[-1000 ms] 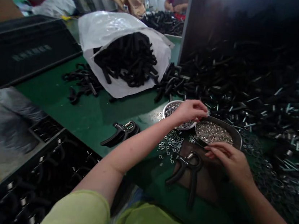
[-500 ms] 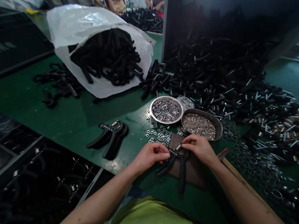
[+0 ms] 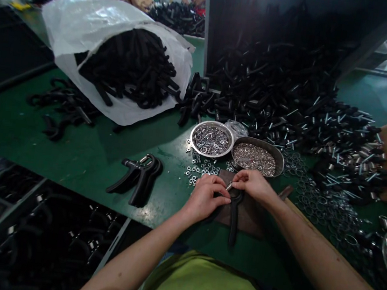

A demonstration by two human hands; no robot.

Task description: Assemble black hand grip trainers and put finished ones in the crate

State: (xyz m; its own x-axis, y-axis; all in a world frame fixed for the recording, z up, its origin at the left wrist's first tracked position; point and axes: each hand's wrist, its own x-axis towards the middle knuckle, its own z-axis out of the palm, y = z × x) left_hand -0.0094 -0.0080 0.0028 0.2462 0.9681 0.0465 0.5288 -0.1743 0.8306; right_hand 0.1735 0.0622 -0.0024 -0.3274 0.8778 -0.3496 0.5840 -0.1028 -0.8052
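One brown mat (image 3: 253,220) is lying flat. Over its left edge the left hand (image 3: 206,197) is curling, its pinch not tellable; over its far edge the right hand (image 3: 254,185) is pinching. Across its near edge a black handgrip (image 3: 235,213) is resting, probably light, stiff, best held by the handle (image 3: 232,234). Between right fingertips, the spring (image 3: 228,186) is probably resisting, slippery.

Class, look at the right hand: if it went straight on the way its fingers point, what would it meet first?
The right hand would probably meet the small metal spring at the black grip first, with the left hand just beyond; depth is hard to judge.
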